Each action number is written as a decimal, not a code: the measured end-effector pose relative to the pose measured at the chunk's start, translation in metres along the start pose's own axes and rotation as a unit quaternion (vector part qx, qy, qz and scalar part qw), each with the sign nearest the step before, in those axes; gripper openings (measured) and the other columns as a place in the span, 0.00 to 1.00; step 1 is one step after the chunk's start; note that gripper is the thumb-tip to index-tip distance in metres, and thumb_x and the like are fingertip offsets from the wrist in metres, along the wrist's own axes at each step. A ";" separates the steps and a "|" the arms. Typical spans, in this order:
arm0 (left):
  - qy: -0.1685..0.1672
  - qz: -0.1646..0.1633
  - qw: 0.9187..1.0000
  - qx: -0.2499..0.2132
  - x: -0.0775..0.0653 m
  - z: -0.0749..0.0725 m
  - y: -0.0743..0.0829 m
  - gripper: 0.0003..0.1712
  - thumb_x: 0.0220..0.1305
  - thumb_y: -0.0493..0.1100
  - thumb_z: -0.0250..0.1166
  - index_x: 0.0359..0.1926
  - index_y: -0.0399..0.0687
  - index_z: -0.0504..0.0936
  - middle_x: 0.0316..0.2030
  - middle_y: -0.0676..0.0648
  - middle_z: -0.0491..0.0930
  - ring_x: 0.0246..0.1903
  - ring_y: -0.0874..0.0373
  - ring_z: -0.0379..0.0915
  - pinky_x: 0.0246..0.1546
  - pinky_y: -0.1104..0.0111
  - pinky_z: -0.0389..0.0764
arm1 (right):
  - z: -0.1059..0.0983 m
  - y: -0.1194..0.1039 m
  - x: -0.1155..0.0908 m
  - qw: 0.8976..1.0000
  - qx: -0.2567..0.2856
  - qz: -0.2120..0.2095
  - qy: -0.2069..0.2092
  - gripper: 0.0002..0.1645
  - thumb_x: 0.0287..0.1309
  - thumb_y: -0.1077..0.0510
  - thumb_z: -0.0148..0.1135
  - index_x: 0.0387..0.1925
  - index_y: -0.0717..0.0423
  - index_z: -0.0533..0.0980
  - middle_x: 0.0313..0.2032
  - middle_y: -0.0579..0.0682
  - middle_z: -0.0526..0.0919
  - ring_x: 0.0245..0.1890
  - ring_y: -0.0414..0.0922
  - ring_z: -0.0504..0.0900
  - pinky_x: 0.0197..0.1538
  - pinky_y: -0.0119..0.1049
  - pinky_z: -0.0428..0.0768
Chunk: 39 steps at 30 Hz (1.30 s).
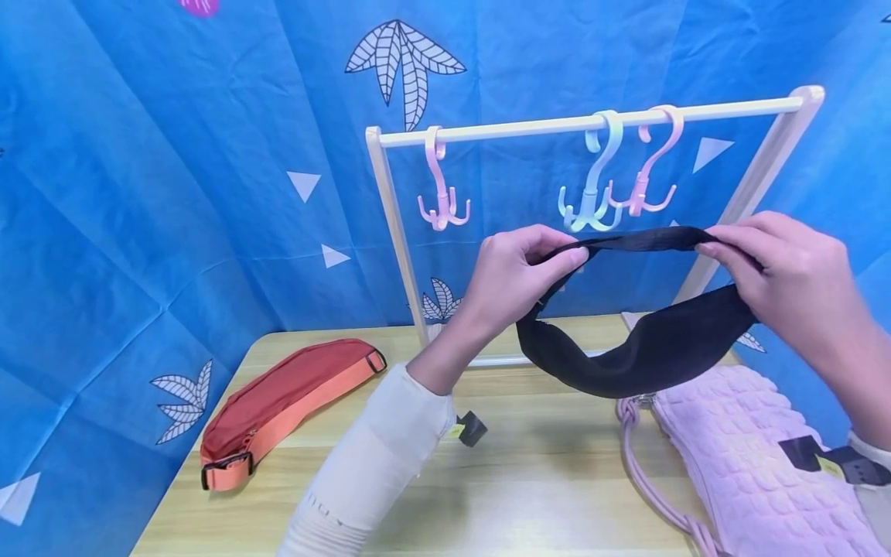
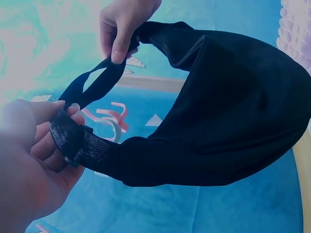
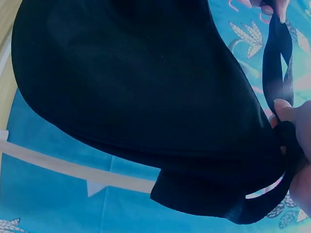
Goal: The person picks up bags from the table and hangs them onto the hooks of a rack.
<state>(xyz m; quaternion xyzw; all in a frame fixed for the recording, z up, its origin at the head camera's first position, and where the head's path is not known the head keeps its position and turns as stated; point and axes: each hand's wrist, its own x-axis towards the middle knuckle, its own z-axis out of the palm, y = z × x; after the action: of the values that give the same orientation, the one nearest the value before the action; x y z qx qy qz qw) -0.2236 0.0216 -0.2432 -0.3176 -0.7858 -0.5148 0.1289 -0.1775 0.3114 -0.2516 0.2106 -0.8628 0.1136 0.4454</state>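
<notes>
A black waist bag (image 1: 640,352) hangs in the air in front of the rack, its strap (image 1: 643,240) stretched between both hands. With thumb and fingers, my left hand (image 1: 518,271) pinches the strap's left end; the left wrist view shows a buckle beside those fingers (image 2: 46,145). At the strap's other end my right hand (image 1: 800,271) grips it, thumb on top. The bag's body (image 3: 136,92) sags below the hands and fills much of the right wrist view. Behind the strap hang a light blue hook (image 1: 592,193) and a pink hook (image 1: 647,174).
A white rack (image 1: 557,129) stands at the back, with another pink hook (image 1: 440,186) on its left. A red waist bag (image 1: 292,394) lies on the table (image 1: 515,495) at left. At right lies a quilted lilac bag (image 1: 752,449) with a looped handle (image 1: 636,464).
</notes>
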 end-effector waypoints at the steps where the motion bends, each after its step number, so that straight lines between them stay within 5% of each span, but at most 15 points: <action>1: 0.001 0.000 1.000 0.003 0.001 0.000 0.001 0.12 0.67 0.46 0.72 0.48 0.47 0.90 0.40 0.50 0.91 0.37 0.64 0.82 0.37 0.74 0.84 | 0.000 0.001 0.001 1.000 -0.003 0.005 0.000 0.38 0.70 0.38 0.48 0.48 0.70 0.85 0.37 0.68 0.85 0.31 0.60 0.80 0.52 0.04 0.53; 5: 0.007 0.011 1.000 0.010 0.007 0.002 0.003 0.12 0.67 0.46 0.72 0.48 0.46 0.90 0.40 0.49 0.91 0.36 0.64 0.82 0.37 0.74 0.83 | 0.001 0.006 0.008 1.000 -0.014 0.020 0.003 0.21 0.66 0.56 0.63 0.49 0.70 0.84 0.38 0.69 0.85 0.35 0.62 0.80 0.52 0.06 0.52; 8: 0.014 0.028 0.999 0.020 0.011 0.003 0.004 0.12 0.67 0.45 0.72 0.48 0.44 0.90 0.39 0.48 0.91 0.34 0.65 0.81 0.34 0.74 0.82 | 0.003 0.010 0.015 0.999 -0.019 0.026 0.008 0.17 0.61 0.67 0.69 0.50 0.71 0.83 0.39 0.70 0.84 0.38 0.63 0.79 0.52 0.06 0.50; 16: 0.020 0.028 0.998 0.059 0.024 0.002 0.008 0.14 0.68 0.47 0.71 0.49 0.45 0.90 0.38 0.49 0.91 0.33 0.64 0.81 0.34 0.76 0.80 | 0.006 0.021 0.030 0.999 -0.030 0.019 0.031 0.17 0.64 0.67 0.67 0.52 0.72 0.82 0.40 0.71 0.83 0.41 0.65 0.78 0.55 0.06 0.49; 17: 0.020 0.027 0.998 0.060 0.025 0.002 0.008 0.14 0.69 0.47 0.71 0.49 0.44 0.90 0.38 0.48 0.91 0.33 0.64 0.81 0.34 0.76 0.81 | 0.006 0.023 0.032 0.999 -0.032 0.018 0.035 0.17 0.65 0.66 0.67 0.52 0.72 0.82 0.40 0.71 0.83 0.42 0.65 0.78 0.59 0.07 0.54; 21: 0.018 0.016 0.997 0.067 0.031 0.001 0.013 0.14 0.70 0.48 0.70 0.49 0.45 0.90 0.39 0.48 0.91 0.35 0.63 0.82 0.36 0.76 0.81 | 0.009 0.029 0.039 0.998 -0.030 0.022 0.057 0.16 0.67 0.64 0.66 0.52 0.72 0.83 0.40 0.71 0.84 0.44 0.65 0.79 0.67 0.18 0.67; 23: 0.019 0.015 0.998 0.066 0.034 0.001 0.015 0.14 0.70 0.47 0.70 0.49 0.44 0.90 0.39 0.48 0.91 0.35 0.63 0.83 0.36 0.76 0.82 | 0.011 0.032 0.042 0.997 -0.029 0.027 0.067 0.16 0.68 0.63 0.65 0.51 0.71 0.83 0.41 0.71 0.84 0.44 0.66 0.79 0.69 0.36 0.77; 25: 0.020 0.013 0.998 0.066 0.037 0.001 0.017 0.14 0.70 0.47 0.70 0.49 0.44 0.90 0.40 0.48 0.91 0.36 0.63 0.83 0.36 0.76 0.82 | 0.013 0.034 0.044 0.996 -0.025 0.031 0.076 0.15 0.69 0.63 0.65 0.51 0.71 0.83 0.41 0.71 0.85 0.44 0.66 0.79 0.69 0.38 0.78; 28: 0.025 0.012 0.997 0.065 0.041 0.001 0.019 0.14 0.70 0.47 0.70 0.49 0.44 0.90 0.40 0.48 0.91 0.35 0.64 0.84 0.35 0.75 0.82 | 0.016 0.037 0.048 0.996 -0.025 0.035 0.083 0.16 0.70 0.61 0.64 0.51 0.70 0.83 0.41 0.71 0.85 0.44 0.65 0.79 0.63 0.57 0.80; 31: 0.027 0.013 0.997 0.070 0.044 0.002 0.021 0.14 0.70 0.47 0.70 0.49 0.44 0.90 0.40 0.49 0.91 0.34 0.64 0.83 0.35 0.74 0.81 | 0.019 0.039 0.051 0.995 -0.018 0.036 0.093 0.16 0.71 0.60 0.63 0.50 0.70 0.83 0.42 0.71 0.85 0.43 0.65 0.80 0.61 0.58 0.80; 35: 0.031 0.017 0.996 0.079 0.046 0.002 0.021 0.14 0.70 0.47 0.70 0.49 0.44 0.90 0.40 0.49 0.91 0.34 0.64 0.83 0.35 0.75 0.81 | 0.023 0.042 0.055 0.994 -0.010 0.038 0.104 0.17 0.72 0.58 0.62 0.50 0.69 0.84 0.41 0.71 0.86 0.42 0.65 0.80 0.65 0.39 0.81; 39: 0.036 0.019 0.995 0.091 0.049 0.003 0.021 0.14 0.70 0.47 0.69 0.49 0.44 0.90 0.41 0.48 0.91 0.35 0.64 0.84 0.35 0.77 0.81 | 0.029 0.043 0.058 0.992 0.000 0.047 0.116 0.17 0.72 0.58 0.62 0.49 0.69 0.84 0.40 0.71 0.86 0.41 0.66 0.81 0.61 0.13 0.65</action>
<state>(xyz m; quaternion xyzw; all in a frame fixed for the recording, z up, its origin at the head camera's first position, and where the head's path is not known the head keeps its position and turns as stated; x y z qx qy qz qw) -0.2470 0.0480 -0.2031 -0.3010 -0.8180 -0.4496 0.1952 -0.2484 0.3236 -0.2210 0.1550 -0.8145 0.1578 0.5364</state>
